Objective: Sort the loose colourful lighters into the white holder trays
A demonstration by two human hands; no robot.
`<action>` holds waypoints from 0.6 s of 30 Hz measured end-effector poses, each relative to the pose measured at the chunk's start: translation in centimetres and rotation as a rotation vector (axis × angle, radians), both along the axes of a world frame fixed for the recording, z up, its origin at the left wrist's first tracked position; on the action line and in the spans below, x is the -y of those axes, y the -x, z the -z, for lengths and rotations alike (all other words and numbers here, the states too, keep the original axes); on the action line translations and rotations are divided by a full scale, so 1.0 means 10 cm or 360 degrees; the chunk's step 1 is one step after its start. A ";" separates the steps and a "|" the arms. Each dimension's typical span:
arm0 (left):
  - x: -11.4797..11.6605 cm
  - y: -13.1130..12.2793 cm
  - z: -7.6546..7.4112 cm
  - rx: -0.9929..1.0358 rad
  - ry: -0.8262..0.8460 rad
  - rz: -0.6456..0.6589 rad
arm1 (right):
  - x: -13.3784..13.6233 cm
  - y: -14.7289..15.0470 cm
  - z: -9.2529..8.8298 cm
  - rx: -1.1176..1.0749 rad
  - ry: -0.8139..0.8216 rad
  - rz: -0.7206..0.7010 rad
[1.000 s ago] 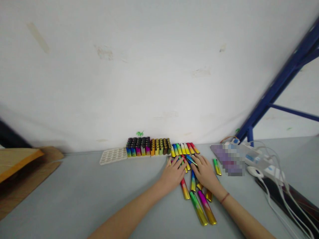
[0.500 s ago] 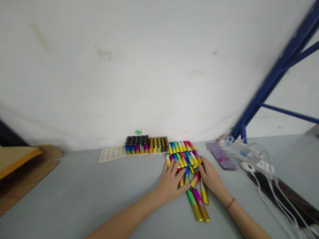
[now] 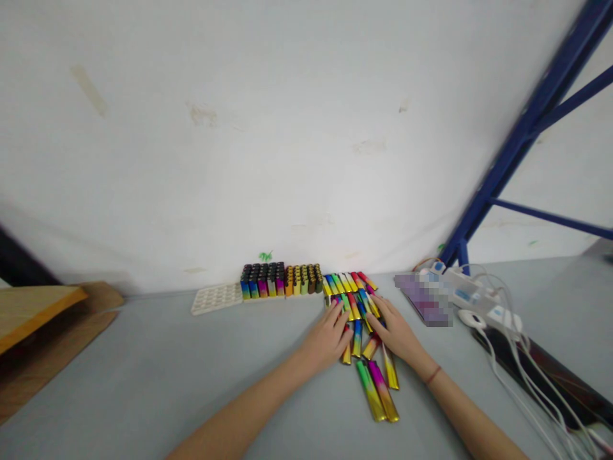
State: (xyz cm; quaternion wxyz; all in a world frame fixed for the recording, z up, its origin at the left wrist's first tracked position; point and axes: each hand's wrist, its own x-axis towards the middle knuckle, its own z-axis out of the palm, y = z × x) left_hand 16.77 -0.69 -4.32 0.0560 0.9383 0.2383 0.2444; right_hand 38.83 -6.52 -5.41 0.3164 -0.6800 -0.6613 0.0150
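Note:
Shiny lighters point(image 3: 357, 337) in rainbow and gold colours lie loosely on the grey table. My left hand point(image 3: 322, 342) rests against the left side of the middle row, fingers stretched out over some of the lighters. On the other side, my right hand point(image 3: 400, 333) lies with its fingers extended along the row's right end. Both palms are low to the table, and some lighters are partly hidden under the fingers. Behind them, another row of lighters point(image 3: 345, 282) lies side by side near the wall. A green lighter point(image 3: 370, 391) and a purple lighter point(image 3: 384, 392) lie closest to me.
Upright black-topped lighters point(image 3: 262, 281) and gold-topped lighters point(image 3: 304, 280) stand packed by the wall, beside a white holed tray point(image 3: 216, 298). To the right are a phone point(image 3: 426, 300), a power strip point(image 3: 462, 287) and white cables point(image 3: 517, 345). Cardboard point(image 3: 43, 313) sits at left.
My two hands have come closer together around the middle row, pressing its lighters nearer each other. My left fingers are less spread. The view has shifted slightly.

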 end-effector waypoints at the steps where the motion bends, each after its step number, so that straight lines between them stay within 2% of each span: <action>1: 0.00 -0.03 -0.01 0.0002 0.0002 0.0025 | -0.01 0.01 0.00 0.0000 0.0001 -0.0008; 5: -0.04 -0.17 -0.01 0.0034 0.0011 0.0103 | -0.07 0.04 0.01 0.0005 0.0021 -0.0029; 11: -0.11 -0.33 -0.03 0.0091 0.0113 0.0204 | -0.22 0.11 -0.07 -0.0078 -0.0070 -0.0194; 14: -0.12 -0.21 -0.10 0.0002 0.0141 0.0095 | -0.19 0.06 -0.11 -0.0024 -0.0100 -0.0171; 16: -0.11 -0.08 -0.15 -0.0107 0.0186 0.0001 | -0.14 -0.02 -0.10 0.0015 -0.0068 -0.0028; 18: -0.09 0.03 -0.19 -0.0229 0.0262 0.0007 | -0.11 -0.08 -0.05 -0.0017 0.0019 0.0082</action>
